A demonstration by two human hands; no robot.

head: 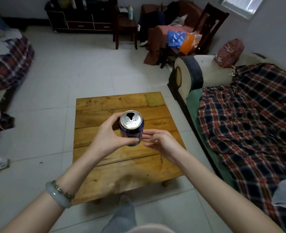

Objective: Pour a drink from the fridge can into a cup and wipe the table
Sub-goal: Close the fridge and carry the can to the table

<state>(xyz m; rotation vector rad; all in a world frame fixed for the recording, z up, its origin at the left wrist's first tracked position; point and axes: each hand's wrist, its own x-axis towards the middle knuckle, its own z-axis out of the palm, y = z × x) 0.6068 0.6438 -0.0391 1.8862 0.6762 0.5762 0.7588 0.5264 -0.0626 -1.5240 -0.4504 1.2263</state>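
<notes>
My left hand (108, 135) grips the can (130, 122) round its body, thumb and fingers curled about it, holding it upright. The can's mouth is already open, dark at the far edge of the lid. My right hand (162, 142) sits just right of the can, fingers loosely curved and holding nothing I can see. Their tips are at the can's side, though I cannot tell whether they touch it. The tabletop (105, 105) lies below the can. I judge opening done and pouring next, but no cup shows, so one must be fetched first. Beyond the can a yellowish patch (154, 99) lies on the wood, perhaps a wiping cloth.
</notes>
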